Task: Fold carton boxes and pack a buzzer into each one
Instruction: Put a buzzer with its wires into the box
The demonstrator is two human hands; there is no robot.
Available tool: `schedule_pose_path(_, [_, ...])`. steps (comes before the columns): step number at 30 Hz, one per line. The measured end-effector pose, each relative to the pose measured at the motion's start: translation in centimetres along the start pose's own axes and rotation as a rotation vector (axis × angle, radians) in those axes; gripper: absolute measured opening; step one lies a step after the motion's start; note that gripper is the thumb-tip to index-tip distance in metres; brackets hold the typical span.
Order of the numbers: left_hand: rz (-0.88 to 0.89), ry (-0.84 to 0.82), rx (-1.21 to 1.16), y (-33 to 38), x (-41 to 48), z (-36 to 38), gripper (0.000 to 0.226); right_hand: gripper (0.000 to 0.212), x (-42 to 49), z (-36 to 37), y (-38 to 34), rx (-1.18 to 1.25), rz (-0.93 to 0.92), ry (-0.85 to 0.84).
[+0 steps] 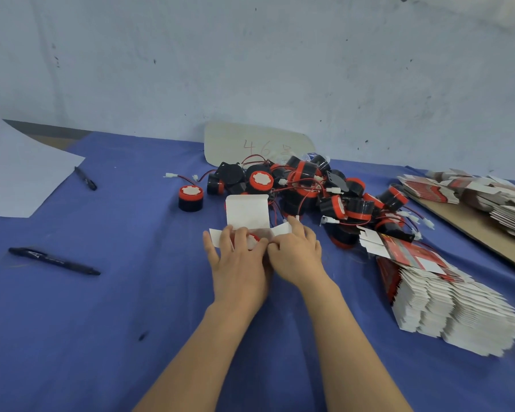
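In the middle of the frame, our left grip [235,263] and right grip [295,254] both pinch the box [247,212] to hold it steady. Its lid stands up because the buzzer [252,240] sits inside. The pile [309,188] lies just behind, easy to reach.

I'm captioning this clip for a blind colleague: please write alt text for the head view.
A left hand and right hand hold a white carton box, top flap up, with a red buzzer inside, on a blue table. Behind it lies a pile of buzzers; flat cartons are stacked at right, a pen at left.
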State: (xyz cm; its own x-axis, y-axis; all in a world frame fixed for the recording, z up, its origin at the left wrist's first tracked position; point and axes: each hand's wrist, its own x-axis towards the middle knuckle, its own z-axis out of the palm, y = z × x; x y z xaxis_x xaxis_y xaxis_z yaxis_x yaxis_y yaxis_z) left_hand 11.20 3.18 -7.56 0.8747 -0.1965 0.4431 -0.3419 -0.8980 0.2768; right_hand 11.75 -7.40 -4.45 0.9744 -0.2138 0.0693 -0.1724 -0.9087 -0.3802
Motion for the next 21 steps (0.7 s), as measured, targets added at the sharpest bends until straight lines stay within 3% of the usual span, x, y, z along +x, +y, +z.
schedule_pose_path(4, [-0.002, 0.015, -0.014, -0.2, 0.1, 0.3, 0.029, 0.028, -0.2, 0.9, 0.2, 0.151, -0.023, 0.119])
schedule_pose_path(7, [0.000, 0.046, -0.032, -0.3, 0.1, 0.5, 0.026, 0.032, -0.4, 1.1, 0.2, 0.415, -0.089, 0.349])
schedule_pose_path(9, [0.008, 0.061, -0.044, -0.4, 0.1, 0.6, 0.025, 0.036, -0.4, 0.9, 0.2, 0.643, -0.098, 0.409])
schedule_pose_path(11, [0.022, 0.070, -0.076, -0.8, 0.2, 0.7, 0.026, 0.023, -0.4, 0.8, 0.3, 0.721, -0.102, 0.380])
schedule_pose_path(14, [0.055, 0.139, -0.220, -1.4, 0.5, 0.8, 0.025, 0.015, -0.3, 1.2, 0.7, 0.605, -0.141, 0.263])
schedule_pose_path(18, [-0.005, 0.398, -0.667, -1.7, 0.6, -0.1, 0.022, 0.015, -0.1, 1.7, 1.1, 0.565, -0.134, 0.273])
schedule_pose_path(21, [-0.151, 0.570, -0.899, -2.0, 1.1, -0.6, 0.021, 0.010, 0.0, 2.0, 1.2, 0.602, -0.146, 0.255])
